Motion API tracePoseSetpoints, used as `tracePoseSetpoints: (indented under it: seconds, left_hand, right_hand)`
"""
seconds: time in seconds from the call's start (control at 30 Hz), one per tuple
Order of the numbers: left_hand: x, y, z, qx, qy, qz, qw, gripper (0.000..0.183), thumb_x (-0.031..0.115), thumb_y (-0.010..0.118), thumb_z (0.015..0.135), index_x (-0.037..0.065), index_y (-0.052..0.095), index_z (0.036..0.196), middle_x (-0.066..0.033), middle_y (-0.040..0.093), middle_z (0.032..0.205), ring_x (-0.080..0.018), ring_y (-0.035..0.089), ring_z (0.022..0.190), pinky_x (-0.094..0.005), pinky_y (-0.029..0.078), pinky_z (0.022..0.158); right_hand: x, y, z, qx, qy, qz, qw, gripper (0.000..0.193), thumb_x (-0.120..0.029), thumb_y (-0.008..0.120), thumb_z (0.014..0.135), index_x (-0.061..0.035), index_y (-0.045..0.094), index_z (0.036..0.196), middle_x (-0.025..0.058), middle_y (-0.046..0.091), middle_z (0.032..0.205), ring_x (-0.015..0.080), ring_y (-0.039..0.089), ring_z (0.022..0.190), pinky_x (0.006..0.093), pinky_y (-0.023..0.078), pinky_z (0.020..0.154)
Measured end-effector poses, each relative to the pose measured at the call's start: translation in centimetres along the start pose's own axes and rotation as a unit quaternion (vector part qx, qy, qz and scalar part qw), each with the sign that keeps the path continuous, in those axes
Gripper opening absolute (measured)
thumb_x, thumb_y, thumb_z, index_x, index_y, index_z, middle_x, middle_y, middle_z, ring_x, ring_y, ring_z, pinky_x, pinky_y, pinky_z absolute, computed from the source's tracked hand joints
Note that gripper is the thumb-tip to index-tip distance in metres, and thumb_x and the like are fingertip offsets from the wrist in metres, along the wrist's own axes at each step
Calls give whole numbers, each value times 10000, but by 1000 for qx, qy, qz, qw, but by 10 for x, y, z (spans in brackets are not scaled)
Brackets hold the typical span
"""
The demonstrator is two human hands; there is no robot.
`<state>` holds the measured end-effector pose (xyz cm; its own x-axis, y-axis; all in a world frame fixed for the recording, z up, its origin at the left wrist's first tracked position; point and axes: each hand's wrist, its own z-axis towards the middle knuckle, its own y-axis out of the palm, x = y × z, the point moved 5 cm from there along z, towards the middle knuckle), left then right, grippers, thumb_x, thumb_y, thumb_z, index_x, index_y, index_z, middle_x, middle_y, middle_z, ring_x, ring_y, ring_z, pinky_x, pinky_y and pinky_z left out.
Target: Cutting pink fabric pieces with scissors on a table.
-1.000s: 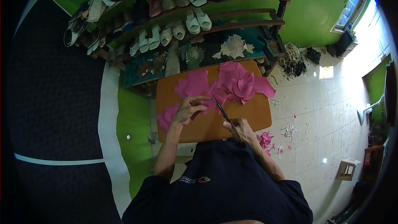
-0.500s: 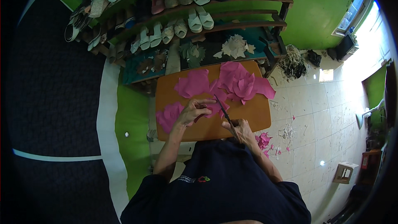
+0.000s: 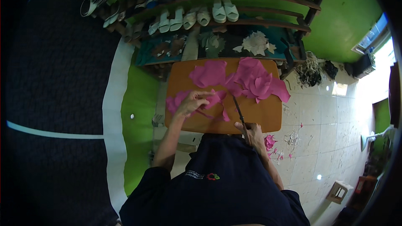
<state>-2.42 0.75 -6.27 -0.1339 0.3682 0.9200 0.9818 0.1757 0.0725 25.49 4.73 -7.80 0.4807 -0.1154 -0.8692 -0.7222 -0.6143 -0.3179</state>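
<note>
My left hand (image 3: 192, 104) is over the left part of the orange-brown table, thumb and fingers closed on a pink sheet piece (image 3: 216, 98). A narrow strip of the piece hangs down toward the table's near edge. My right hand (image 3: 252, 133), at the near edge, grips dark scissors (image 3: 239, 111), their slim blades pointing away from me. The blades look nearly closed and stand right of the held piece, apart from it. Beyond them lies a cluster of pink petal-shaped pieces (image 3: 257, 84). Another flat pink piece (image 3: 208, 73) lies at the far left of the table.
The small table (image 3: 268, 119) stands against a wooden rack (image 3: 268, 24) bearing sandals and shoes (image 3: 225, 10). Beige and grey-green cut pieces lie on the lowest shelf. On the tiled floor at right are pink scraps (image 3: 270, 142), pale shavings (image 3: 292, 138) and a stool (image 3: 339, 191).
The scissors have moved right, away from my left hand. The held pink piece now shows more, with its strip hanging. The whole view has shifted slightly.
</note>
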Motion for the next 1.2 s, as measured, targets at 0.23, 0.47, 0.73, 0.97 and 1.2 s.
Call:
tracePoseSetpoints:
  seconds: [0.23, 0.47, 0.73, 0.97, 1.2]
  left_hand:
    - [15, -83, 0, 89, 33, 139, 986, 486, -52, 585, 804, 62, 667, 1269, -78, 695, 1106, -82, 614, 803, -231, 521, 727]
    - [-115, -96, 40, 215, 111, 479, 844, 521, 47, 654, 807, 114, 628, 1323, -213, 517, 1417, -330, 549, 1253, -388, 453, 1042]
    - [-207, 8, 123, 159, 122, 420, 885, 677, 389, 618, 934, 132, 376, 1512, -231, 276, 1575, -428, 259, 1449, -607, 228, 1148]
    - [-239, 126, 112, 109, 123, 512, 843, 700, 394, 613, 894, 46, 409, 1466, -241, 257, 1573, -442, 187, 1470, -655, 207, 1134]
    - [-265, 227, 85, -313, 142, 199, 918, 566, 334, 675, 870, 61, 562, 1352, -253, 419, 1483, -465, 349, 1395, -595, 221, 1158]
  right_hand:
    - [4, 0, -3, 18, -23, 60, 998, 528, -472, 740, 854, 33, 630, 748, 32, 496, 558, 121, 443, 552, 345, 317, 513]
    - [29, -17, -6, 16, 60, -46, 997, 615, -559, 745, 813, 53, 690, 810, 90, 597, 611, 185, 580, 590, 351, 429, 573]
    - [29, -35, -28, 36, 82, -24, 996, 582, -519, 715, 864, 59, 731, 933, 149, 704, 751, 176, 650, 708, 347, 498, 672]
    - [62, -46, -50, 75, 174, -36, 981, 631, -574, 698, 849, 55, 735, 876, 155, 699, 734, 173, 648, 706, 345, 490, 659]
    - [78, -38, -56, 125, 129, 26, 983, 636, -630, 675, 841, 4, 677, 791, -11, 479, 529, 83, 474, 480, 281, 336, 441]
